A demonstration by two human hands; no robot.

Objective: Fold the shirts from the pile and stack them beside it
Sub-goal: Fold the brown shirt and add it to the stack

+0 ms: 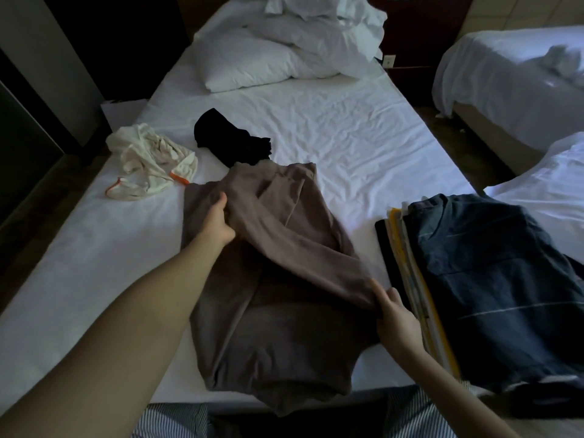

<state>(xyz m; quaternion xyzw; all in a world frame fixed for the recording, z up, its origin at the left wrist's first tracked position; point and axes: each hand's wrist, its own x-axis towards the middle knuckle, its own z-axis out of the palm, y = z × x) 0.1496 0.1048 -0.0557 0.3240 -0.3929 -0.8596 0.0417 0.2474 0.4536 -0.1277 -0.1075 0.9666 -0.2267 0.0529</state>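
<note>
A brown long-sleeved shirt (278,327) lies spread on the white bed (347,137) in front of me. My left hand (218,221) grips the cloth near its left shoulder. My right hand (395,314) pinches the end of a sleeve that runs diagonally across the shirt's body. Beyond it lie a crumpled black shirt (230,140) and a cream shirt with orange trim (151,159). To the right sits a stack of folded shirts (486,279), a dark blue striped one on top.
White pillows and bunched bedding (284,52) lie at the head of the bed. Another bed (505,77) stands at the far right across a narrow floor gap. Dark furniture lines the left side. The bed's near edge is at my striped trousers (177,422).
</note>
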